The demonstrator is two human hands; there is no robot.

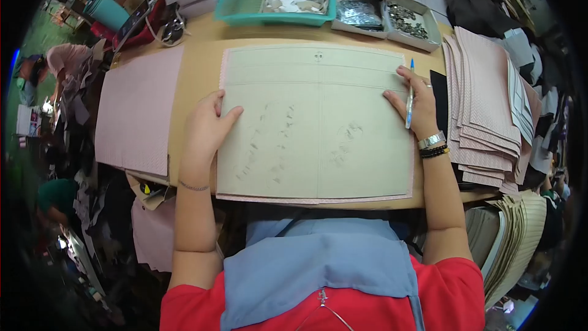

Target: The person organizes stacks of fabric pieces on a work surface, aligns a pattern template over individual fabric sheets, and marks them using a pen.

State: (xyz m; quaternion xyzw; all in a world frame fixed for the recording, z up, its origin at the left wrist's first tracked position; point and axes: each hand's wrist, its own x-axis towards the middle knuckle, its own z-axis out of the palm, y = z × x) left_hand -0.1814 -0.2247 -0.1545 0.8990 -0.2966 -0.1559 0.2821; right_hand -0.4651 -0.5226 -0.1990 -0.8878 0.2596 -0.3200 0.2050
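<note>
A pale green board (pixel 275 141) with ruled lines and dark smudges lies over a pink textured sheet (pixel 223 73), whose edges show around it. At the board's left edge rests my left hand (pixel 211 124), thumb on top and fingers spread apart. My right hand (pixel 419 103) is at the right edge, its thumb and a fingertip on the board. A blue-and-white pen (pixel 410 101) is held upright along the fingers of that hand.
Another pink sheet (pixel 139 110) lies at the left, and a stack of pink sheets (pixel 484 104) at the right. Behind stand a teal basket (pixel 223 6) and boxes of small metal parts (pixel 409 21). Other people (pixel 67 64) work at the far left.
</note>
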